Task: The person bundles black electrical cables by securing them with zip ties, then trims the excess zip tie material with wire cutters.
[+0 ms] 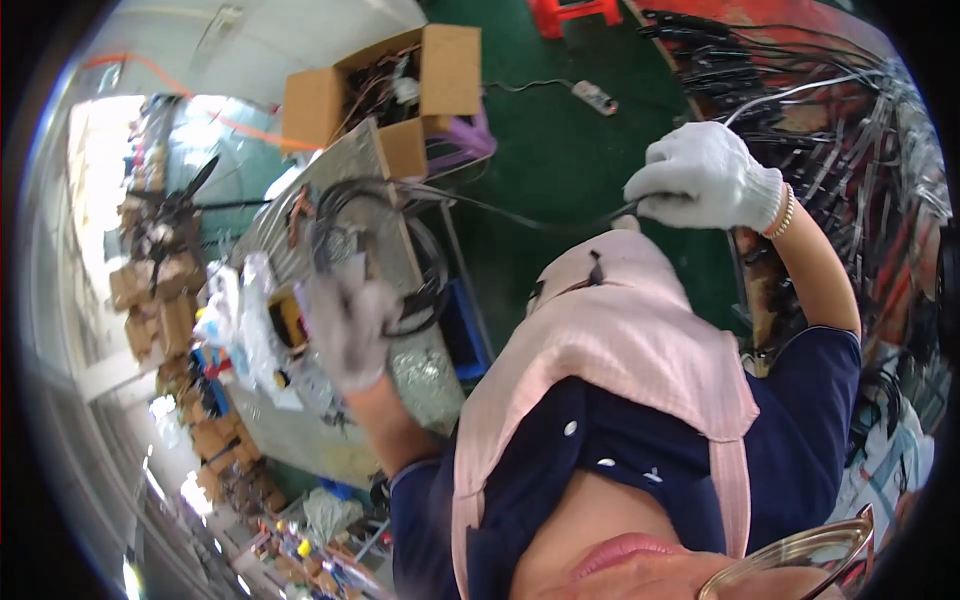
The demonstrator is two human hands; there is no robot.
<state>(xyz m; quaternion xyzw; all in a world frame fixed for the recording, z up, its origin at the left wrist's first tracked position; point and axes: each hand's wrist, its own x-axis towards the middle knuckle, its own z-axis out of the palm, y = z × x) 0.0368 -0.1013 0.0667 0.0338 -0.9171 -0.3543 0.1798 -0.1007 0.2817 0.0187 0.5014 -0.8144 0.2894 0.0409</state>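
Note:
A black cable is wound into a loose coil [430,262] at the left, over the edge of the workbench [385,160]. My left hand [350,325], in a pale glove, lies against the coil's lower left side; motion smears its fingers, so their grip cannot be made out. From the coil a single length of the cable [500,212] runs right, sagging slightly. My right hand [705,180], in a white knit glove, is closed on that length in front of my pink apron [640,330].
An open cardboard box [450,75] with wires inside stands beyond the bench. A small power strip [595,98] lies on the green floor. Many black cables [800,150] fill the red surface at right. Plastic bags [255,320] and a blue bin [465,325] are at left.

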